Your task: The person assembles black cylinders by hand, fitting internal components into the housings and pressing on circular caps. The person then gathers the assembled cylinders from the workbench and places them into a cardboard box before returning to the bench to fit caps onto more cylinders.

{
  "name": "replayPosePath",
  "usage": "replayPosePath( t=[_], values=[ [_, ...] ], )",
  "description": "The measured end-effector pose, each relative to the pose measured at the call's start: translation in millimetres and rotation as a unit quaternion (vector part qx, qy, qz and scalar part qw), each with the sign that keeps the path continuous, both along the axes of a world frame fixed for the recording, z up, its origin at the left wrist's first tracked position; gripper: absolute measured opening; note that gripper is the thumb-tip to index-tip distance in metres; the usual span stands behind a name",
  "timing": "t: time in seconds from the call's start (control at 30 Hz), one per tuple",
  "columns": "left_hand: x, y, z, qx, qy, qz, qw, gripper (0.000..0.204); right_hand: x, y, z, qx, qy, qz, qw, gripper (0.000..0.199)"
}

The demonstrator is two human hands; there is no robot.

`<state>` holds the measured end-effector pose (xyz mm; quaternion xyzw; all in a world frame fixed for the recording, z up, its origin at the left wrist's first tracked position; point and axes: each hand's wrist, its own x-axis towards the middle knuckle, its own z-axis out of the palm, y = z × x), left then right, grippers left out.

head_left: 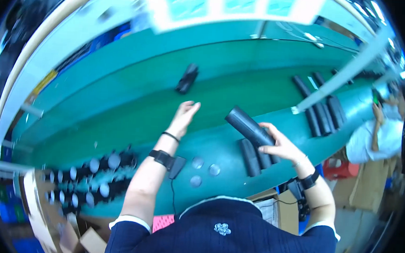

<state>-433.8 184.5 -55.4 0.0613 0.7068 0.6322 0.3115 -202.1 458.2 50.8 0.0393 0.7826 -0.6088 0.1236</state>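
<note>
My right hand (281, 143) grips one end of a thick black cylinder (246, 123), its fingers and thumb wrapped around it. The cylinder is tilted, with its other end pointing to the far left, above several more black cylinders (249, 158) lying side by side on the green table. My left hand (184, 117) is held out over the green surface with nothing in it, thumb and fingers apart. Just beyond its fingertips lies a dark, blurred black object (187, 78), apart from the hand. Three clear round discs (214, 169) rest on the table between my forearms.
Black parts with pale round ends (95, 166) stand in rows at the left. Several more black cylinders (322, 118) lie at the right, by a slanted grey post (342, 72). A co-worker (379, 139) sits at the far right near a red stool (340, 168). Cardboard boxes (288, 210) stand near me.
</note>
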Motion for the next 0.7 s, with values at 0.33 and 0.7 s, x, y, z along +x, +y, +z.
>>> replayPosePath(
  t=[0.33, 0.7],
  values=[
    [-129, 27, -125, -0.357, 0.433, 0.124, 0.819, 0.077, -67, 152, -105, 0.257, 0.077, -0.193, 0.944, 0.078],
    [3, 104, -89, -0.003, -0.059, 0.061, 0.996, 0.078, -147, 149, -192, 0.311, 0.060, -0.286, 0.904, 0.069]
  ],
)
